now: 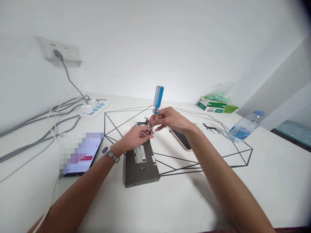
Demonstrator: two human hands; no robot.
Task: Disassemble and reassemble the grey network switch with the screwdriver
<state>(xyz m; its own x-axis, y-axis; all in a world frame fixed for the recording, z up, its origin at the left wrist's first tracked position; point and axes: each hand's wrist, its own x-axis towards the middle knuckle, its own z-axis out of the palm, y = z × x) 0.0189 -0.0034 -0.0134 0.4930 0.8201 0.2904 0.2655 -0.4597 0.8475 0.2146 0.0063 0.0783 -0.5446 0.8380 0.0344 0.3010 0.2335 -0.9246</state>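
A dark grey flat box-shaped device (142,173) lies on the white table, with a label, a small slot and a row of vents on its near edge. A screwdriver (158,97) with a blue and clear handle stands almost upright over its far right corner. My right hand (170,119) pinches the metal shaft just below the handle. Lower down, my left hand (138,137) rests over the device's far end, thumb and fingers closed around the shaft near the tip. The tip meets the corner area; any screw there is too small to make out.
A lit tablet or phone (84,155) lies at left, near a power strip (94,110) and tangled cables (65,105). Behind my right hand lies a phone in a beige case (182,140). A water bottle (245,127) and green-white boxes (211,105) are at right.
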